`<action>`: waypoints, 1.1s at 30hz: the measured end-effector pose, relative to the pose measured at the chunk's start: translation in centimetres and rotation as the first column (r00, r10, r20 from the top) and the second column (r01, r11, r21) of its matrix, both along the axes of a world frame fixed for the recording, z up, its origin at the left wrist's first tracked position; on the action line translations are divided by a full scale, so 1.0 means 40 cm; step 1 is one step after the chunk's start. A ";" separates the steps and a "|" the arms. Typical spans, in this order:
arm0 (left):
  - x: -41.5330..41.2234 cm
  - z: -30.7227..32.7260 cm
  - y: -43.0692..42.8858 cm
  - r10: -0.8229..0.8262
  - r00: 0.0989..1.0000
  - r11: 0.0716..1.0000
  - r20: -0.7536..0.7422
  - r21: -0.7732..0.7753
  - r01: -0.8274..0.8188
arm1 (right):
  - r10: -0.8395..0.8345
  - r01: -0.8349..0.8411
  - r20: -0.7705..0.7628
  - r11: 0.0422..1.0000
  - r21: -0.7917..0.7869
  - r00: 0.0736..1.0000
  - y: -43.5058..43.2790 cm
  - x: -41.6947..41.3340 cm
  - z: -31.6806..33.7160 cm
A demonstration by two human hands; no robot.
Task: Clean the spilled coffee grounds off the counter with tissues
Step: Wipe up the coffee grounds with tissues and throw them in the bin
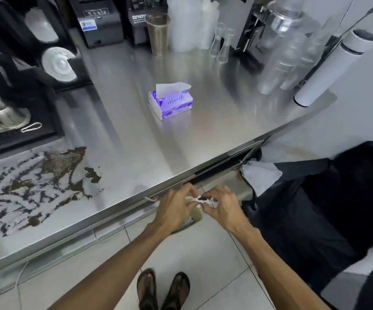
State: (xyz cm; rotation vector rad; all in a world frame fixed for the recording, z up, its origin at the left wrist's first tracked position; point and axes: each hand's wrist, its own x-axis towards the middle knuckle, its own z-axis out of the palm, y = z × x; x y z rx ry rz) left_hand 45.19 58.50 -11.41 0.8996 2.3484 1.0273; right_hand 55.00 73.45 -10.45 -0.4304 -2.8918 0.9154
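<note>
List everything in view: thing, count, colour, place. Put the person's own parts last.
coffee grounds: one smeared patch, brown, left part of the counter
counter: one, steel
tissue box: one, purple and white, mid-counter, a tissue sticking out of the top
metal cup: one, brownish, back of the counter
clear cups: several stacks, right rear; count unclear
white tube: one, leaning at the far right
bin bag: one, black, on the floor to the right
crumpled tissue: one, white, pinched between both hands below the counter edge
sandalled feet: two, on the tiled floor
left hand: grip on the tissue
right hand: grip on the tissue
</note>
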 end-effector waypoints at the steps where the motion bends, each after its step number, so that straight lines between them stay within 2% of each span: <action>1: 0.000 -0.031 0.004 -0.004 1.000 1.000 0.001 -0.010 0.004 | 0.003 -0.003 0.001 1.000 -0.014 1.000 0.003 -0.002 -0.029; 6: -0.022 -0.237 0.015 -0.022 1.000 0.998 -0.014 -0.059 0.021 | 0.044 -0.043 0.028 0.999 -0.012 0.999 0.014 -0.027 -0.261; 13: -0.058 -0.698 0.019 -0.046 0.997 0.990 -0.065 -0.135 0.037 | 0.002 -0.006 0.071 0.999 0.044 0.997 0.010 -0.064 -0.728; 16: -0.070 -0.871 0.016 -0.106 0.992 0.979 -0.074 -0.185 0.090 | -0.012 0.014 0.099 1.000 -0.020 0.995 0.004 -0.068 -0.876; 19: -0.079 -0.969 0.018 -0.123 0.992 0.968 -0.019 -0.223 0.116 | -0.012 0.022 0.130 0.997 -0.073 0.991 0.008 -0.073 -0.962; 25: -0.089 -1.001 0.013 -0.158 0.986 0.955 0.048 -0.245 0.165 | -0.076 0.088 0.188 0.994 -0.059 0.979 0.024 -0.054 -0.983; 29: -0.077 -0.898 0.011 -0.136 0.990 0.960 0.040 -0.242 0.142 | -0.111 0.118 0.197 0.993 -0.023 0.974 0.027 -0.037 -0.898; 33: -0.056 -0.748 0.000 -0.110 0.994 0.972 0.000 -0.211 0.108 | -0.133 0.137 0.162 0.990 -0.018 0.978 0.022 -0.017 -0.742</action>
